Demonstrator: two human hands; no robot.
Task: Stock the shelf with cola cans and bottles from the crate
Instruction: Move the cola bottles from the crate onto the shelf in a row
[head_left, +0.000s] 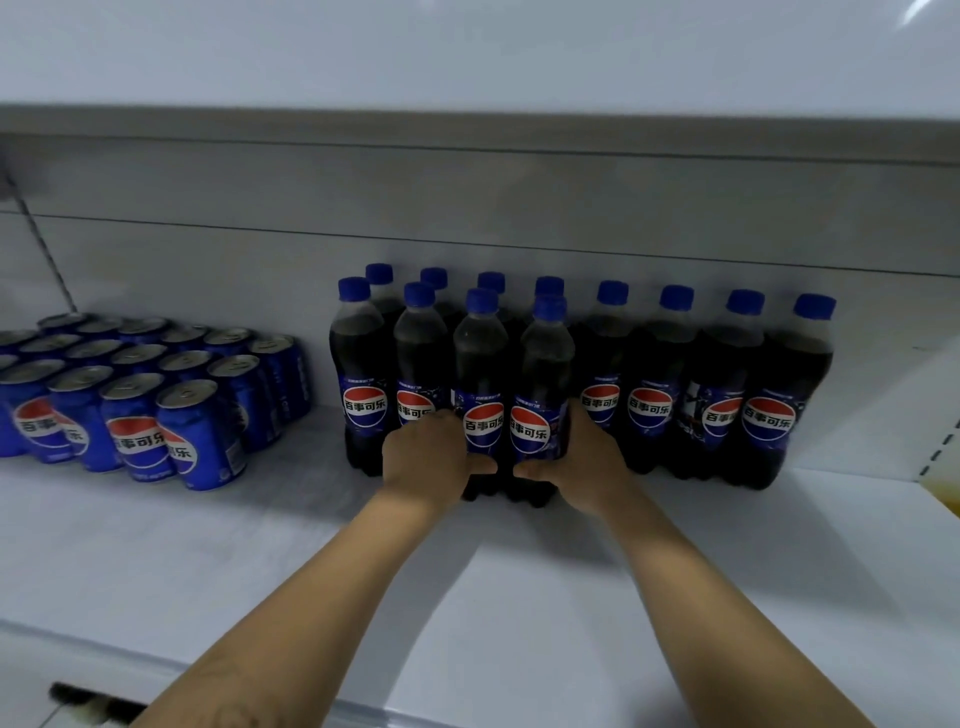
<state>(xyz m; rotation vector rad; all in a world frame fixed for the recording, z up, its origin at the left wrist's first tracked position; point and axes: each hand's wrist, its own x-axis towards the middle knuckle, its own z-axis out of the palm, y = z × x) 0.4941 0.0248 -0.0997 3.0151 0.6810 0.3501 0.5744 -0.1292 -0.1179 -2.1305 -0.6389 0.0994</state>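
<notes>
Two dark cola bottles with blue caps stand side by side on the white shelf (519, 597), in front of the bottle rows. My left hand (431, 457) grips the left bottle (480, 364) low on its label, fingers curled round its left side. My right hand (582, 462) grips the right bottle (545, 374) the same way from its right side. Both bottles are upright with their bases on the shelf. Behind and to the right stands a row of several more bottles (706, 389). The crate is out of view.
A block of several blue cola cans (150, 395) fills the shelf's left part. The upper shelf's front edge (467, 124) hangs overhead. A perforated upright (940, 441) bounds the right end. Bare shelf surface lies in front of the cans and bottles.
</notes>
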